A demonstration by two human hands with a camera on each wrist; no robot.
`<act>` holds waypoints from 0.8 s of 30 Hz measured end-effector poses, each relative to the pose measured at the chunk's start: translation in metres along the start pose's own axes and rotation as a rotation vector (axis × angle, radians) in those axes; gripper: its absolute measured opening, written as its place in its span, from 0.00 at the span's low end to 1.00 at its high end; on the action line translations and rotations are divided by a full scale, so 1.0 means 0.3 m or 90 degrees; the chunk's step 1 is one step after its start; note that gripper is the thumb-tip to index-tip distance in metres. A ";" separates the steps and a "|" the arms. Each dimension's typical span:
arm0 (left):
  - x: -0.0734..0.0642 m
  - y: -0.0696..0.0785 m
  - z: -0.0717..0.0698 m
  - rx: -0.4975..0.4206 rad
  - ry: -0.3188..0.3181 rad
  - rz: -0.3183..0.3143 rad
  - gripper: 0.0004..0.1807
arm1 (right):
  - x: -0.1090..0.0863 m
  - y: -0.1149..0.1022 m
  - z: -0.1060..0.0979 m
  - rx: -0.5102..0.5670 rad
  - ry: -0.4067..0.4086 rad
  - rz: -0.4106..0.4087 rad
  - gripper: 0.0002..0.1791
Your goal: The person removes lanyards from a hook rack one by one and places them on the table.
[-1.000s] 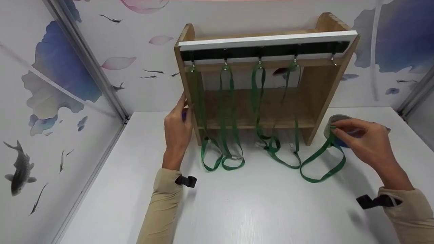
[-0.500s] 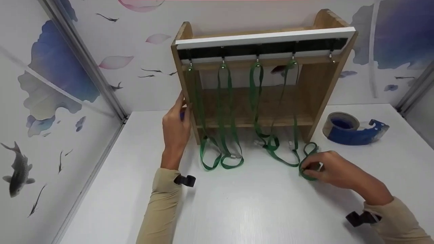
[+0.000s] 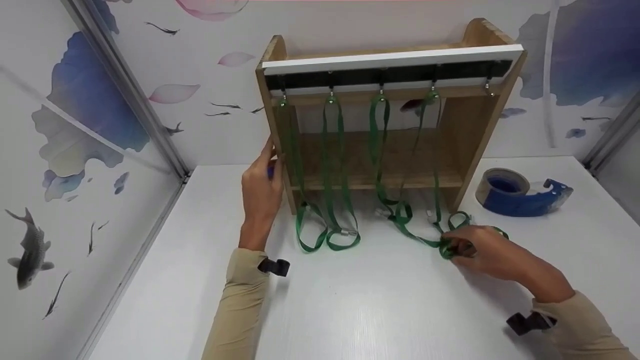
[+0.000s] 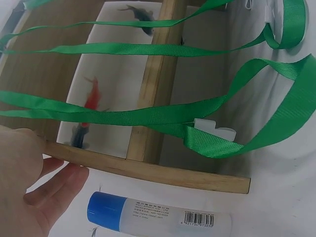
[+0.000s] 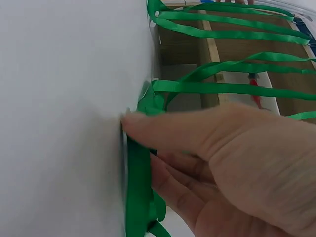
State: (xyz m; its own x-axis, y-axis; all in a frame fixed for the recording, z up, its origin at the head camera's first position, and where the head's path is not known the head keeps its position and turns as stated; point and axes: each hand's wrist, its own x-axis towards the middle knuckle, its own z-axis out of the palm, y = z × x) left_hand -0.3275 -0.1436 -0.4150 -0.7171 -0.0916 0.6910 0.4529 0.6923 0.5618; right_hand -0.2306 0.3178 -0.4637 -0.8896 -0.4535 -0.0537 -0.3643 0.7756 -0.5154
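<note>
My right hand (image 3: 487, 250) is low over the white table, pinching a bunched green lanyard (image 3: 446, 248) between thumb and fingers. In the right wrist view its flat strap (image 5: 138, 185) runs down past the thumb, and part of it is hidden behind the fingers. My left hand (image 3: 262, 192) rests against the outer left side of a wooden shelf (image 3: 492, 130), its fingers extended along the panel. Several other green lanyards (image 3: 327, 150) hang from hooks on the shelf's front rail, their lower loops lying on the table. The rightmost hook (image 3: 489, 90) carries nothing.
A blue tape dispenser (image 3: 520, 202) with a tape roll stands right of the shelf. A clear tube with a blue cap (image 4: 106, 211) lies outside the left panel, beside my left hand. Walls (image 3: 220, 135) with painted fish and petals enclose the table.
My right hand has moved down and left from beside the tape dispenser, bringing the lanyard close to the table, where it is now bunched. The left hand stays at the shelf's side.
</note>
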 end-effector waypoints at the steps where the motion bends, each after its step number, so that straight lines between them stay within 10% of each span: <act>1: -0.001 0.000 0.001 0.001 0.000 0.000 0.29 | 0.003 0.003 0.001 -0.003 0.006 0.011 0.29; 9: -0.005 0.000 0.007 0.007 0.003 -0.001 0.28 | 0.014 0.036 0.004 0.016 0.043 0.089 0.38; 16: -0.002 0.005 0.002 0.006 0.000 -0.003 0.28 | 0.023 0.046 -0.013 -0.003 0.057 0.089 0.14; 24: 0.000 0.000 0.001 -0.004 0.002 -0.002 0.28 | 0.011 0.072 -0.044 -0.026 0.080 0.241 0.11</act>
State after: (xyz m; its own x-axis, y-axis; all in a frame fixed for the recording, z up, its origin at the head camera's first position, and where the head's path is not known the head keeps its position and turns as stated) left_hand -0.3277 -0.1433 -0.4150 -0.7170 -0.0963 0.6903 0.4536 0.6875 0.5671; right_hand -0.2450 0.3390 -0.4637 -0.9890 -0.0762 -0.1265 -0.0122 0.8959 -0.4441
